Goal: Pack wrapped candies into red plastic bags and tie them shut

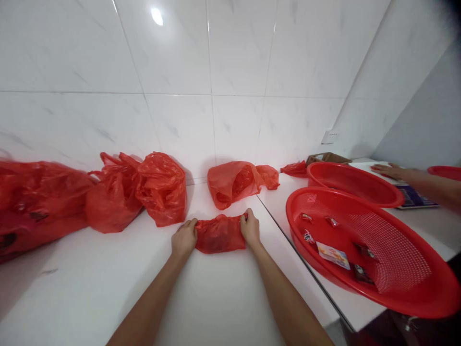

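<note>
This looks like a packing room, maybe at the back of a shop. A big red mesh basket (396, 250) sits on a long white counter (216, 298) and holds small snack packets (333, 254). Full red plastic bags (162, 187) stand in a row left of the basket. A shiny white tiled wall (230, 72) is behind the basket. Another person's hand (387, 169) works just past it.

Bright, even overhead light leaves a glare spot on the glossy wall tiles (157, 16) and soft shadows behind the filled bags (162, 187), the folded red bag (220, 234) at centre sharp (the leftmost bag (36, 202) is blurred), with wide-angle bending and a dark top-right corner.
</note>
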`<state>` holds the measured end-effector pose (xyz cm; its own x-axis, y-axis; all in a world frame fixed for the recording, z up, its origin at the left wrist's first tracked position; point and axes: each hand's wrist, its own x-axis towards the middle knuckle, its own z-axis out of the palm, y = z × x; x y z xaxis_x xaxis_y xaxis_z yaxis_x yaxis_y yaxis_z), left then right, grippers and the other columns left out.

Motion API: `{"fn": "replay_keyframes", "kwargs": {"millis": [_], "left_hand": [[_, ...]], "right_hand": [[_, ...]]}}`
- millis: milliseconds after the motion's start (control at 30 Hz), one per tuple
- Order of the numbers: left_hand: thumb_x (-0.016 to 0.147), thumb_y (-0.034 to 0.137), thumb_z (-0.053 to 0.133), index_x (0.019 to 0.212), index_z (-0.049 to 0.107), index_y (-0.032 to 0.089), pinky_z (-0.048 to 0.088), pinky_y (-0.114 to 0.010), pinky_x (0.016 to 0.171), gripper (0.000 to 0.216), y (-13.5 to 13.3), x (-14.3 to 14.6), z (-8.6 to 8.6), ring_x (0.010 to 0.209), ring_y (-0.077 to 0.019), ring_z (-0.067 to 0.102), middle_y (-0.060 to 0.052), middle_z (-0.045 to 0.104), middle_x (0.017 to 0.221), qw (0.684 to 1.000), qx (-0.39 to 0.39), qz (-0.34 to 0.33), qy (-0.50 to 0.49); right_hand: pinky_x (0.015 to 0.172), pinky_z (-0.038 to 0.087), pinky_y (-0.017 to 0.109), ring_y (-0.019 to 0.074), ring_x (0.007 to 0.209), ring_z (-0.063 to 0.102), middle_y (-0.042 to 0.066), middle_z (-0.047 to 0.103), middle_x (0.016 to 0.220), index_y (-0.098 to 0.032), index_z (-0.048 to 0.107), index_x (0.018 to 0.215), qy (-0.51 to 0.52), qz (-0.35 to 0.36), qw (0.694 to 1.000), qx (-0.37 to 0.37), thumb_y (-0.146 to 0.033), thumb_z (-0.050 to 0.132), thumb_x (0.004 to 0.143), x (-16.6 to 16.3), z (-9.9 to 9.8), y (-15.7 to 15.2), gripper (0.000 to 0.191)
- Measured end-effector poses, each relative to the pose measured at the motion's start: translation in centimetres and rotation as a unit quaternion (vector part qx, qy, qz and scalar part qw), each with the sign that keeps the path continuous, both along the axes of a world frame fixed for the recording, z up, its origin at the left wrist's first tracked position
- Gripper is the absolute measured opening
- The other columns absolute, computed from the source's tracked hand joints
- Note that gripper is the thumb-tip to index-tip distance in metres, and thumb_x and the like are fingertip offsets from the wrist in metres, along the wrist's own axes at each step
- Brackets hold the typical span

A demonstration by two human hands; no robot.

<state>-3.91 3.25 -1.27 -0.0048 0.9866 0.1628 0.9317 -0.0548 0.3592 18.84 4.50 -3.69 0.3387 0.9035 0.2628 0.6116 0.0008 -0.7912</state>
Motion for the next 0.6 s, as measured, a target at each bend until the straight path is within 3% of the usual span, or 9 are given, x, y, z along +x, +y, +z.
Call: {"fn": "replay_keyframes", "kwargs": {"millis": [100,267,367,467,533,600], "left_hand": [[0.094,0.023,0.038,0.11,0.061,0.021,0.047,-0.042,0.086,0.028,-1.5,-0.5,0.7,0.105,-0.0274,0.06,-0.011,0.065,0.114,0.999,0.016,0.002,-0.05],[0.094,0.045,0.035,0.092,0.063,0.018,0.049,-0.039,0.082,0.039,-2.8,-0.9,4.4,0.091,-0.0269,0.066,-0.009,0.07,0.09,0.985,0.03,-0.036,-0.163],[0.095,0.049,0.026,0.111,0.059,0.018,0.045,-0.035,0.095,0.048,-3.0,0.2,6.3,0.112,-0.0239,0.059,-0.011,0.066,0.116,0.969,0.058,-0.094,-0.219],[0.087,0.049,0.05,0.133,0.045,0.021,0.04,-0.032,0.101,0.055,-2.9,2.4,6.5,0.127,-0.0226,0.048,-0.01,0.051,0.141,0.953,0.052,-0.174,-0.242],[0.075,0.043,0.066,0.124,0.055,0.022,0.044,-0.033,0.095,0.054,-2.9,3.8,6.3,0.115,-0.0253,0.057,-0.009,0.062,0.128,0.946,0.015,-0.221,-0.235],[0.076,0.037,0.064,0.103,0.067,0.021,0.048,-0.034,0.083,0.032,-3.1,4.3,6.4,0.092,-0.025,0.065,-0.007,0.072,0.102,0.944,-0.017,-0.239,-0.225]], "right_hand": [[0.056,0.029,0.024,0.0137,0.054,0.04,-0.006,0.04,0.058,-0.023,0.035,0.072,0.072,-0.01,0.997,0.035,-0.022,0.037,0.08,0.5,0.2,-0.3,0.009],[0.051,0.038,0.023,0.0132,0.053,0.053,-0.006,0.046,0.063,-0.024,0.034,0.076,0.204,0.027,0.976,0.067,-0.033,0.039,0.084,0.7,3.0,-0.4,0.012],[0.048,0.044,0.024,0.0134,0.051,0.059,-0.007,0.05,0.068,-0.025,0.036,0.086,0.263,0.087,0.958,0.08,-0.04,0.044,0.085,-0.1,5.8,-0.6,0.017],[0.044,0.044,0.023,0.0128,0.046,0.058,-0.008,0.051,0.067,-0.025,0.036,0.09,0.288,0.155,0.941,0.086,-0.042,0.049,0.085,-1.6,8.0,-1.4,0.022],[0.044,0.044,0.023,0.0125,0.045,0.058,-0.009,0.053,0.064,-0.025,0.037,0.091,0.295,0.196,0.931,0.09,-0.042,0.05,0.085,-2.3,8.5,-2.0,0.022],[0.046,0.045,0.023,0.0127,0.049,0.06,-0.008,0.055,0.067,-0.024,0.037,0.096,0.276,0.198,0.936,0.094,-0.043,0.046,0.088,-2.2,8.3,-2.3,0.022]]}}
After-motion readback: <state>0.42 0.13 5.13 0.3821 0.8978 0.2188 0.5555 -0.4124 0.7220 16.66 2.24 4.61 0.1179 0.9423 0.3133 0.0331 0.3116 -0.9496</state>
